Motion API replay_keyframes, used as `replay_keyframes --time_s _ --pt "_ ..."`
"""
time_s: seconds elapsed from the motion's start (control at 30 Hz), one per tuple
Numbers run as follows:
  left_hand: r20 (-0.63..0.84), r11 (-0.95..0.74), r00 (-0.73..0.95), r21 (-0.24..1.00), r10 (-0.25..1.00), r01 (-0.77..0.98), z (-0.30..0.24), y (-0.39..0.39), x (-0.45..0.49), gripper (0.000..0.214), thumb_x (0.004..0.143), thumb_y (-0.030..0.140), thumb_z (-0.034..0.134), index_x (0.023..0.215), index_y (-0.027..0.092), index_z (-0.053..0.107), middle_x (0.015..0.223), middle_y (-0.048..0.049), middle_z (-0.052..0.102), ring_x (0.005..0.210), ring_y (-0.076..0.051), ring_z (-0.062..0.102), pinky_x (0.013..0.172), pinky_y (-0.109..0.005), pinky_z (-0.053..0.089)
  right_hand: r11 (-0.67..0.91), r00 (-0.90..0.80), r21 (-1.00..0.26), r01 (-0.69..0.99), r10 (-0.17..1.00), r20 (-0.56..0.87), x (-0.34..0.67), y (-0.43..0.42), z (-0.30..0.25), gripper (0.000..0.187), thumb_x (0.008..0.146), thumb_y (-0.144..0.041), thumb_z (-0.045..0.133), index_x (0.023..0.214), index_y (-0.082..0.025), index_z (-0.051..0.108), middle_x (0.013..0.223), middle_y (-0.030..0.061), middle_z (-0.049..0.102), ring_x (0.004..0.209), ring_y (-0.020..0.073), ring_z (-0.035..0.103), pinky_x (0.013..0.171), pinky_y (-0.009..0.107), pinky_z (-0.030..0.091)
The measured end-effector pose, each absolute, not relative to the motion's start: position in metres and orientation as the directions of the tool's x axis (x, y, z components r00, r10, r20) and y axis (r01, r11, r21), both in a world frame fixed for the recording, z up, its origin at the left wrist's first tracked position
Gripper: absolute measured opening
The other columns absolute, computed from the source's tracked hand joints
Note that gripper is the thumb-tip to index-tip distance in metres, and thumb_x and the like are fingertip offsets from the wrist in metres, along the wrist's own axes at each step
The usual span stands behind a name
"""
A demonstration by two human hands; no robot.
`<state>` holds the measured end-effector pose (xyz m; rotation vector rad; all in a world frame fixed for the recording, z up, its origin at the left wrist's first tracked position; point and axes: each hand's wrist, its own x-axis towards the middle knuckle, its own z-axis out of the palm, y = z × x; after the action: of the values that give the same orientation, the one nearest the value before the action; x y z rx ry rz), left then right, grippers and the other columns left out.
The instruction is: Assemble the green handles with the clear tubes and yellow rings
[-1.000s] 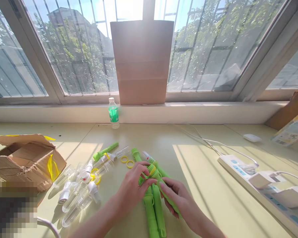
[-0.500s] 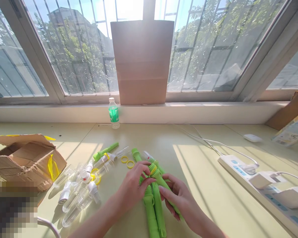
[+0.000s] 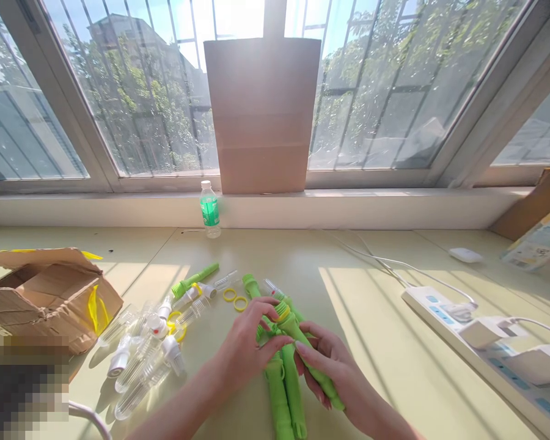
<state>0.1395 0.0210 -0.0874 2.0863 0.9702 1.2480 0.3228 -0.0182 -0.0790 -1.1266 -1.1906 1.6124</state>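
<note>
My right hand is wrapped round a green plastic tube, which slants with its threaded end up and away from me. Around that threaded neck sits a yellow ring. My left hand has its fingertips bent against the ring and its thumb lower beside the tube. Beneath both hands lie more green tubes, partly hidden. Two loose yellow rings rest just beyond my left hand. Another green tube lies farther left.
Clear tubes with white caps are heaped at left beside an open cardboard box. A green-labelled bottle stands by the window wall. On the right, a power strip carries plugs and white cables. A cardboard sheet leans against the window.
The held green tube has shifted slightly, its lower end now farther right and toward me. My left fingers stay at the yellow ring. The surrounding things have not moved.
</note>
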Motion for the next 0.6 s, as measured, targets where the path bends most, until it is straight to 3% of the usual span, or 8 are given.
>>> replay_keyframes --time_s 0.23,0.6 --pt "0.497 -0.582 0.309 0.739 0.811 0.340 -0.0884 0.0208 0.1391 0.026 0.080 0.022 0.075 0.088 0.022 0.050 0.118 -0.0040 0.064 0.082 -0.014 0.065 0.074 -0.028 0.054 -0.214 -0.277 -0.972 -0.102 0.944 -0.179 0.3228 -0.0167 -0.0817 0.036 0.084 -0.047 0.066 0.101 -0.018 0.055 0.064 -0.0046 0.057 0.036 0.0049 0.043 0.030 0.016 0.027" --pt "0.466 -0.575 0.354 0.749 0.811 0.329 -0.0865 0.0199 0.1380 0.029 0.080 0.019 0.073 0.097 0.023 0.050 0.122 -0.0068 0.063 0.090 -0.018 0.066 0.076 -0.031 0.055 -0.173 -0.351 -0.980 -0.098 0.927 -0.129 0.3249 -0.0157 -0.0772 0.032 0.093 -0.044 0.055 0.096 -0.014 0.064 0.068 -0.0007 0.059 0.042 0.0058 0.047 0.037 0.018 0.030"
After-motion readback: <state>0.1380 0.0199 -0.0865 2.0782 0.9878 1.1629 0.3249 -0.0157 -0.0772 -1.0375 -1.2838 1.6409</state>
